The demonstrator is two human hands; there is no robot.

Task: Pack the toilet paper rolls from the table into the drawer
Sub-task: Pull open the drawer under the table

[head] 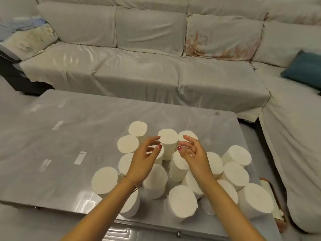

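Head view: left hand (145,160) and right hand (192,156) hover spread and empty over upright rolls (168,138) on the worktop (69,136) — next, probably close on one.

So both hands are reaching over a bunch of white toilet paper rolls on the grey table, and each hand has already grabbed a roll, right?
Not quite. In the head view both hands are empty: the left hand and right hand hover open, fingers spread, above the toilet paper rolls, gripping none. The rest holds: the white rolls stand clustered on the grey table.
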